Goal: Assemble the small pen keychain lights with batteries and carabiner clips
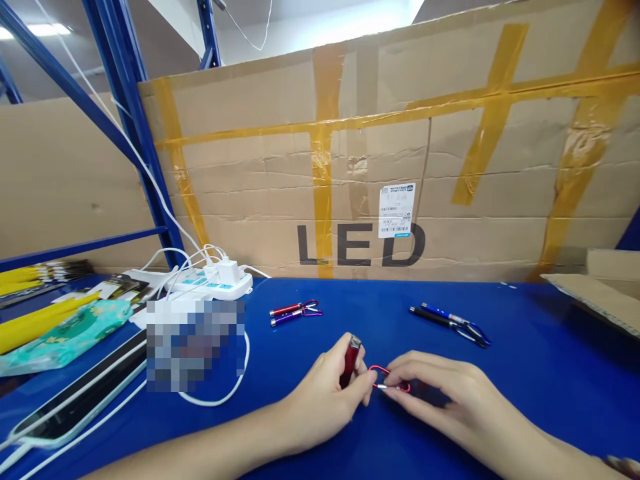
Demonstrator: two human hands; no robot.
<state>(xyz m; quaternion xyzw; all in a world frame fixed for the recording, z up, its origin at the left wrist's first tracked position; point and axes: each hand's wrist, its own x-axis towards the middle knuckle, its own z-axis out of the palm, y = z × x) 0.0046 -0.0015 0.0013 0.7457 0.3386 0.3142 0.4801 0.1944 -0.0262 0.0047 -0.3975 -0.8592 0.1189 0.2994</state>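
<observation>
Clutter fills the left of the blue table (pixel 525 347): yellow packets (pixel 35 320), a phone (pixel 75 407), a white power strip (pixel 215 280), and a blurred-out patch I can't read. Past that lie a red and a purple torch (pixel 295 311), each with its clip on, apparently finished. Near the table's front edge the left hand (pixel 320 400) is curled shut around a dark red torch (pixel 350 360), tilted upright; the right hand (pixel 440 393) pinches a red carabiner clip (pixel 390 380) at its base. Whether the clip is hooked on yet, fingers hide. Further right two blue pen torches (pixel 450 323) lie with clips, and a carton corner (pixel 595 293) is cut off.
</observation>
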